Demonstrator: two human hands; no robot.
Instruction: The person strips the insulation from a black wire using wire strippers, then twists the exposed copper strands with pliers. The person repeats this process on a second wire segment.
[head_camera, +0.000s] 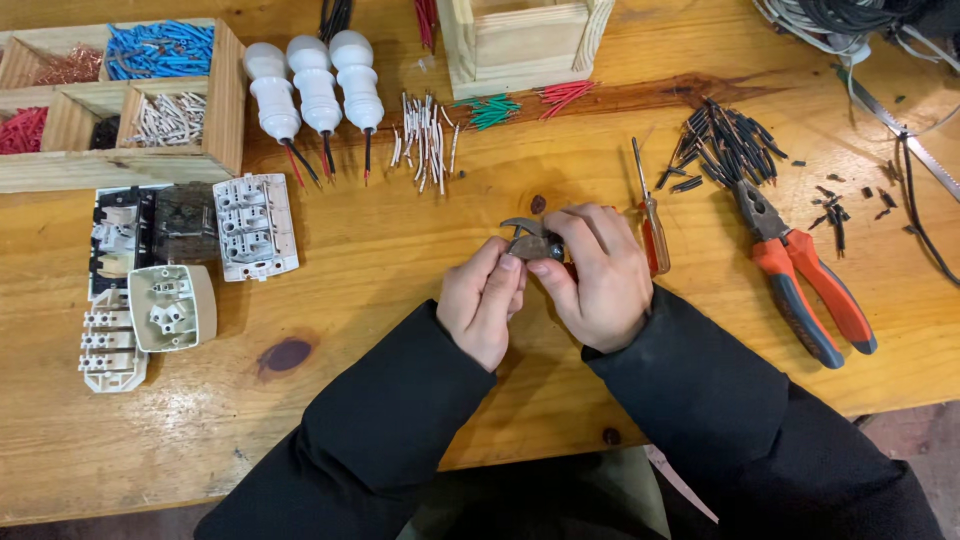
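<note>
A small metal tool (527, 240) with a curved jaw is pinched between both hands above the wooden surface (400, 260). The left hand (483, 305) is closed on its near end; the right hand (598, 272) is wrapped around the other. A red-handled screwdriver (650, 215) is seen just beside the right hand, orange pliers (800, 275) farther right.

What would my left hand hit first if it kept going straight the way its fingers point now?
The left hand points up and right, so it meets the small grey metal tool both hands grip, then probably the right hand.
</note>
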